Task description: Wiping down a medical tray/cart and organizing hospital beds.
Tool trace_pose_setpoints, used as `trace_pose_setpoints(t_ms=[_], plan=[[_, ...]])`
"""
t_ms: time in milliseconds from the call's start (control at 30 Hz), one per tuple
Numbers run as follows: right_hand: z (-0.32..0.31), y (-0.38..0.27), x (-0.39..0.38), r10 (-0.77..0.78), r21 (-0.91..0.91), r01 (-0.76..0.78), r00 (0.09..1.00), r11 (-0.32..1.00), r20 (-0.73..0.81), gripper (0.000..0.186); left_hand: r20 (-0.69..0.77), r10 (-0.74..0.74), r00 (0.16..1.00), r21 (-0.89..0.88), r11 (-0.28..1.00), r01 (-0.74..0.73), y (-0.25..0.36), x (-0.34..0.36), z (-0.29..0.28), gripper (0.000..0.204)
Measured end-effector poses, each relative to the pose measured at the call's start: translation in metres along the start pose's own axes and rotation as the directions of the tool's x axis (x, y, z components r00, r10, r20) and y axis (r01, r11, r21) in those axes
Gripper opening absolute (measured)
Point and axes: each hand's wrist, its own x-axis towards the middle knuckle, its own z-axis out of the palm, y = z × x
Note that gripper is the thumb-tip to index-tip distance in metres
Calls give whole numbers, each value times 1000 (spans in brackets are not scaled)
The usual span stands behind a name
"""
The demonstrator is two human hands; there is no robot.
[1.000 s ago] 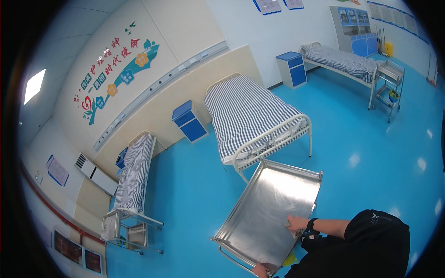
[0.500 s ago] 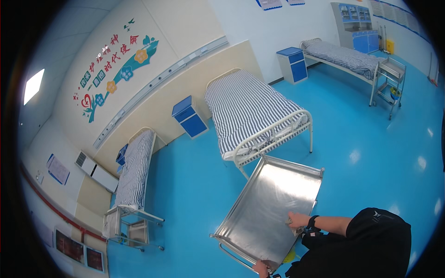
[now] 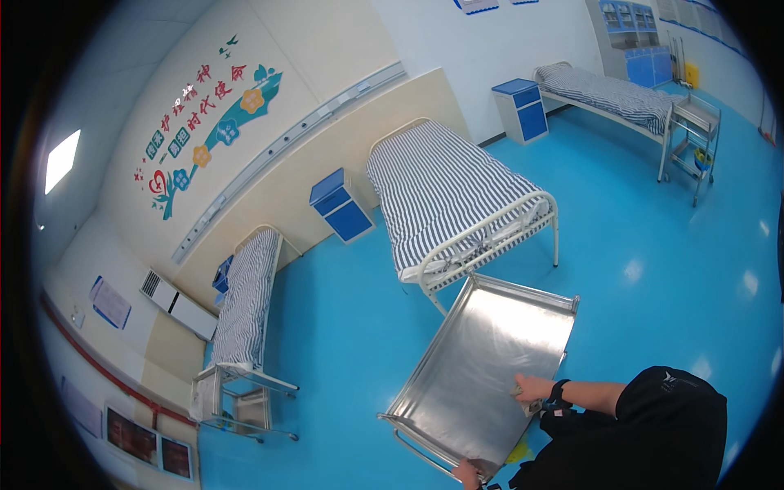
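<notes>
The top tray of a metal cart (image 3: 482, 359) is spread directly under and ahead of both hands. Its near corner is touched by the left hand (image 3: 468, 472), beside which a rail handle (image 3: 425, 452) is seen; whether the fingers are closed around the rim cannot be made out. The right hand (image 3: 535, 389), banded in black at the wrist, is placed low over the tray's right side; its grip is too small to be told. Between the hands, a yellow object (image 3: 519, 452) is partly hidden below the tray edge. Beyond them, a striped bed (image 3: 457, 196) is seen.
</notes>
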Motion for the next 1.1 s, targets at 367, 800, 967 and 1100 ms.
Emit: trace_pose_setpoints(t_ms=[367,800,967,1100], plan=[[-2,21,-6,46,-1,-46,998,999,-37,51,196,165,967,425,874,-235,59,-56,27,23],[13,16,-15,33,-11,-33,999,999,-17,55,391,57,919,289,940,-181,3,-15,-17,27],[10,28,-21,12,10,-12,999,1000,-44,54,210,-36,977,216,976,-11,6,-45,6,33],[9,24,-24,10,-27,-11,1000,1000,-22,57,344,-35,938,148,989,-17,16,-63,2,28]])
